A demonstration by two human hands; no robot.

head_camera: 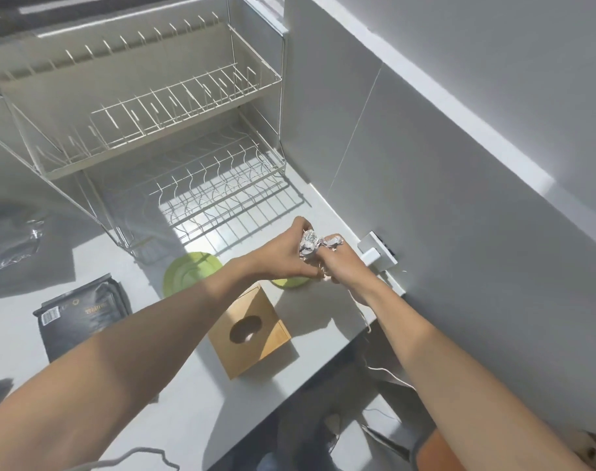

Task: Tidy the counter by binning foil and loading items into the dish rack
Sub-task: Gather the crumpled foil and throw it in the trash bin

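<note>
A crumpled ball of foil (309,244) is pressed between both hands above the white counter (194,385). My left hand (289,249) wraps it from the left and my right hand (340,263) grips it from the right. Just under the hands lie two green plates (187,270), partly hidden by my left forearm. The two-tier wire dish rack (160,137) stands behind them with both tiers bare.
A wooden box (252,331) with a round hole sits near the counter's front edge. A black pouch (82,314) lies to the left, with a dark mat and clear plastic (14,246) beyond it. A white wall socket (378,254) is on the grey wall at right.
</note>
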